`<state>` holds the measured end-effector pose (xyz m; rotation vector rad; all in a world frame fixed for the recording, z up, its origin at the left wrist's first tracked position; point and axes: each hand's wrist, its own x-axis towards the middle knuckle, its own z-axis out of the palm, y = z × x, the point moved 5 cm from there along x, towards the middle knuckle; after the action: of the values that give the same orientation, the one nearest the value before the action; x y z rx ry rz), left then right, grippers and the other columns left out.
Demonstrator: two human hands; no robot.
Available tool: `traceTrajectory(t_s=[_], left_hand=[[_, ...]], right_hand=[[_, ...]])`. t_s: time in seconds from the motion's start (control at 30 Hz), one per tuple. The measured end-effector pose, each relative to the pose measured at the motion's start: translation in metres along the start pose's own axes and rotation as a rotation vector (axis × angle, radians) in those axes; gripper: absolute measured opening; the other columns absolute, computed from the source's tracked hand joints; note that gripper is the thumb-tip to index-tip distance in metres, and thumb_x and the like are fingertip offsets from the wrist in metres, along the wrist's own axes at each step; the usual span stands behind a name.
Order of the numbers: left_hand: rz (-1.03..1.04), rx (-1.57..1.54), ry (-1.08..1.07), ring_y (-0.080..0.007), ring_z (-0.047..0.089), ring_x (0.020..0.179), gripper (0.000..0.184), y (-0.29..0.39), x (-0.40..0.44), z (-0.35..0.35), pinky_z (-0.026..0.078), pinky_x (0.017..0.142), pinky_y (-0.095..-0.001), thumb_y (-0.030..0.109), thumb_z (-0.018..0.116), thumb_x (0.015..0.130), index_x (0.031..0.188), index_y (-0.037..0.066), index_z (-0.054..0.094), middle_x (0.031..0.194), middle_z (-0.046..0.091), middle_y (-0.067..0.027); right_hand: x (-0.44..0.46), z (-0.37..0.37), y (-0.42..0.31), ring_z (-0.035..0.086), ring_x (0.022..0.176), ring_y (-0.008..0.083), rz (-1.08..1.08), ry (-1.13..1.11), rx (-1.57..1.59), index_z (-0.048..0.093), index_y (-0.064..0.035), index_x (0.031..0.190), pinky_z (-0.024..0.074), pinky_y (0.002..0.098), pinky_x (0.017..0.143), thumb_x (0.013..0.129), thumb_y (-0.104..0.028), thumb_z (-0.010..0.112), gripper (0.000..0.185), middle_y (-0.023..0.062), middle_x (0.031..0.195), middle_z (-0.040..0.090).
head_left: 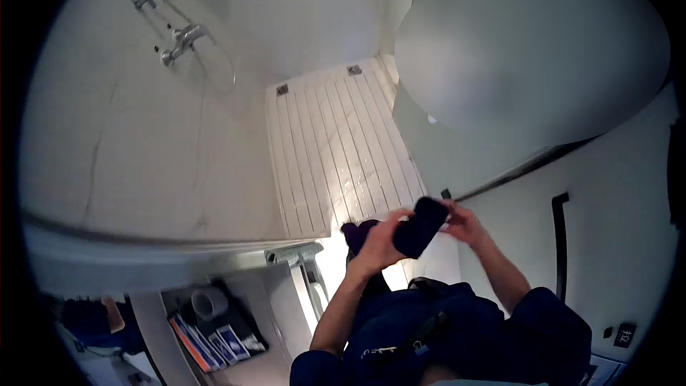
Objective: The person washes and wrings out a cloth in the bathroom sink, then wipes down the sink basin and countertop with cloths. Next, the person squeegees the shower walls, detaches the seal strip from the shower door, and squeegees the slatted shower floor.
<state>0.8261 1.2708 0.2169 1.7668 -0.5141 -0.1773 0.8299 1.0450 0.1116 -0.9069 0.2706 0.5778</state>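
Observation:
In front of my dark blue clothing, my left hand (pixel 386 244) is closed around the lower left side of a smartphone (pixel 421 228). It looks like a flat black slab with rounded corners, tilted to the upper right; no lit screen shows. At its upper right edge is my right hand (pixel 461 223), fingers bent against the side. Their tips are partly hidden and slightly blurred. Beyond my left hand, low down, a dark purple shape (pixel 357 234) shows, too unclear to name.
Ahead lies a slatted white shower floor (pixel 336 150) with two drains. A shower mixer (pixel 187 39) is on the left wall. At right are a large frosted oval panel (pixel 529 50) and a black door handle (pixel 560 246). Lower left, a shelf box (pixel 218 332) holds packets and a roll.

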Motion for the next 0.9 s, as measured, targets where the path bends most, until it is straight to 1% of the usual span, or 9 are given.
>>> traceTrajectory(t_s=[0.13, 0.27, 0.37, 0.43, 0.53, 0.6, 0.73, 0.8, 0.9], left_hand=[[0.451, 0.062, -0.360, -0.0342, 0.056, 0.077, 0.060, 0.000, 0.059, 0.002, 0.044, 0.067, -0.0413, 0.012, 0.075, 0.048, 0.103, 0.005, 0.052, 0.079, 0.057, -0.0132], [0.402, 0.022, -0.542, -0.0296, 0.057, 0.089, 0.056, 0.023, 0.088, -0.036, 0.045, 0.077, -0.0411, 0.012, 0.075, 0.053, 0.105, 0.006, 0.054, 0.092, 0.056, -0.0127], [0.349, -0.174, -0.059, -0.0295, 0.052, 0.102, 0.060, 0.010, 0.103, -0.108, 0.041, 0.090, -0.0429, 0.019, 0.077, 0.061, 0.113, 0.009, 0.050, 0.104, 0.057, -0.0115], [-0.131, -0.926, 0.578, -0.0271, 0.053, 0.108, 0.056, -0.051, 0.091, -0.115, 0.039, 0.097, -0.0424, 0.026, 0.072, 0.073, 0.119, 0.007, 0.045, 0.112, 0.055, -0.0153], [-0.193, -1.614, 0.644, -0.0234, 0.057, 0.100, 0.054, -0.050, 0.139, -0.111, 0.046, 0.089, -0.0383, 0.052, 0.044, 0.089, 0.120, 0.007, 0.046, 0.106, 0.057, -0.0096], [-0.223, -1.770, 0.524, -0.0211, 0.057, 0.095, 0.052, -0.052, 0.162, -0.110, 0.047, 0.085, -0.0363, 0.051, 0.037, 0.092, 0.117, 0.008, 0.050, 0.103, 0.059, -0.0082], [-0.527, -1.612, 0.519, -0.0204, 0.055, 0.099, 0.055, -0.043, 0.196, -0.102, 0.046, 0.086, -0.0355, 0.055, 0.030, 0.092, 0.117, 0.012, 0.051, 0.109, 0.058, -0.0050], [-0.504, -1.578, 0.429, -0.0205, 0.051, 0.107, 0.057, -0.054, 0.203, -0.090, 0.041, 0.092, -0.0377, 0.057, 0.028, 0.090, 0.120, 0.014, 0.051, 0.116, 0.056, -0.0023], [-0.055, -0.484, 0.653, -0.0284, 0.040, 0.122, 0.076, -0.041, 0.195, -0.134, 0.030, 0.103, -0.0379, 0.056, 0.050, 0.084, 0.136, 0.007, 0.026, 0.140, 0.029, -0.0143]], right_hand=[[0.103, 0.011, 0.125, 0.050, 0.111, 0.0309, 0.352, 0.056, 0.415, 0.034, -0.0140, 0.136, 0.0396, 0.0495, 0.092, 0.082, -0.058, 0.050, 0.071, 0.0133, 0.129, 0.046], [0.149, 0.153, 0.033, 0.052, 0.105, 0.0361, 0.014, -0.435, 0.810, 0.020, -0.0246, 0.142, 0.0399, 0.0505, 0.091, 0.083, -0.056, 0.050, 0.073, 0.0207, 0.130, 0.044], [0.182, 0.139, -0.021, 0.050, 0.085, 0.0222, -0.216, -0.588, 0.903, 0.052, -0.0195, 0.123, 0.0432, 0.0452, 0.081, 0.079, -0.037, 0.060, 0.048, 0.0094, 0.105, 0.055], [0.169, 0.190, -0.122, 0.051, 0.078, 0.0199, -0.599, -0.510, 0.357, 0.064, -0.0090, 0.099, 0.0452, 0.0396, 0.072, 0.069, -0.007, 0.059, 0.031, 0.0053, 0.086, 0.057], [0.141, 0.270, -0.200, 0.058, 0.065, 0.0225, -0.897, -0.488, -0.729, 0.065, -0.0004, 0.072, 0.0468, 0.0284, 0.060, 0.058, 0.005, 0.056, 0.017, 0.0108, 0.073, 0.060], [0.147, 0.274, -0.211, 0.059, 0.075, 0.0234, -0.979, -0.463, -0.987, 0.065, -0.0017, 0.084, 0.0470, 0.0303, 0.067, 0.057, -0.002, 0.066, 0.027, 0.0123, 0.084, 0.061], [0.187, 0.244, -0.218, 0.054, 0.106, 0.0272, -0.887, -0.438, -0.722, 0.052, -0.0042, 0.114, 0.0415, 0.0363, 0.093, 0.046, -0.016, 0.085, 0.076, 0.0140, 0.111, 0.055], [0.198, 0.207, -0.211, 0.056, 0.103, 0.0267, -0.745, -0.217, -0.530, 0.052, -0.0033, 0.111, 0.0438, 0.0372, 0.090, 0.048, -0.009, 0.085, 0.071, 0.0144, 0.106, 0.057], [0.204, 0.213, -0.203, 0.061, 0.092, 0.0282, -0.445, -0.042, 0.329, 0.055, -0.0028, 0.106, 0.0494, 0.0405, 0.085, 0.071, -0.014, 0.069, 0.040, 0.0139, 0.101, 0.060]])
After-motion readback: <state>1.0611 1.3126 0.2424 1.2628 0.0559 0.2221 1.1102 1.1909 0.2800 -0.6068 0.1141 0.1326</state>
